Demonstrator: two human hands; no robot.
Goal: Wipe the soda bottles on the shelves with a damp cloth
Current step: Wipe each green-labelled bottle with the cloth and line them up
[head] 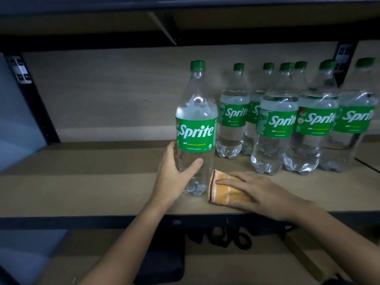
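Shelf [92, 182], wood-look board with a dark front edge; another board above, a lower level below.

Left end: dark upright post [30, 95] at the far left corner, pale blue panel beside it. The left stretch of the board is bare wood.

Centre: left hand [174, 173] reaches in from the near edge and grasps the lower body of a lone bottle [196, 124], thumb across its near side, fingers hidden round the far side. Bottle upright, clear, green cap, green "Sprite" label. It stands apart from the others, nearer the front edge.

Just right of its base: folded orange cloth [224, 189] with pale stripes and a dark border, flat on the shelf, close to the bottle; contact cannot be told. Right hand [259, 192] lies on the cloth, fingers straight and pressing down, grip released, thumb along the near edge.

Right, farther back: cluster of bottles [277, 130], same kind, all upright and packed close in at least two rows. Rightmost ones blurred.

Below the shelf, centre: dark cords [228, 237] and a black object, unclear.
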